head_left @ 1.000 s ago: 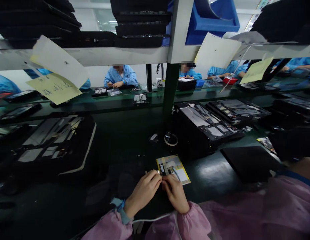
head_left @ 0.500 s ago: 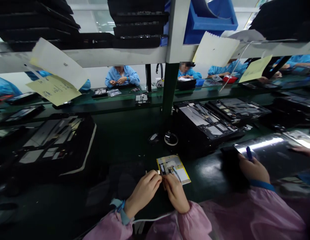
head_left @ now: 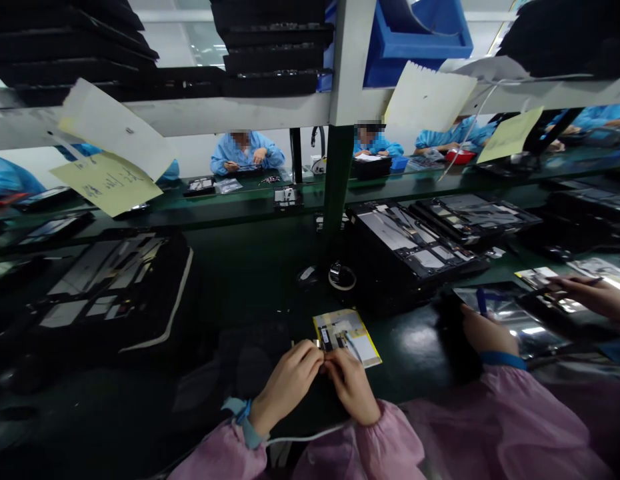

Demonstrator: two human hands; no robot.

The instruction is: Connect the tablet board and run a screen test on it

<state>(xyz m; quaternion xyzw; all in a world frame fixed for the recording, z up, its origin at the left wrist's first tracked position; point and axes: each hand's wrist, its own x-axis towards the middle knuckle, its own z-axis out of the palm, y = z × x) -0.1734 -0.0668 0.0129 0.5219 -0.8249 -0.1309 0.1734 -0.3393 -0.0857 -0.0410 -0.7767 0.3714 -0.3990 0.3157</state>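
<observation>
My left hand (head_left: 289,381) and my right hand (head_left: 351,383) meet fingertip to fingertip low in the middle, both pinched on something small I cannot make out. Just beyond them lies a yellow sheet (head_left: 347,335) carrying small dark and white parts; my right fingers touch its near edge. Both wrists wear pink sleeves, and a blue strap with a white cord runs from my left wrist.
A co-worker's hand (head_left: 485,330) in a pink sleeve holds a shiny dark panel (head_left: 510,317) at the right. Black trays of parts (head_left: 415,243) stand behind, another tray (head_left: 105,283) at the left. A tape roll (head_left: 342,277) lies by the post. Workers in blue sit across the far bench.
My hands have stayed pinched together in place. At the right, the co-worker's hands and a shiny panel came into view and shifted the panel leftward and lower.
</observation>
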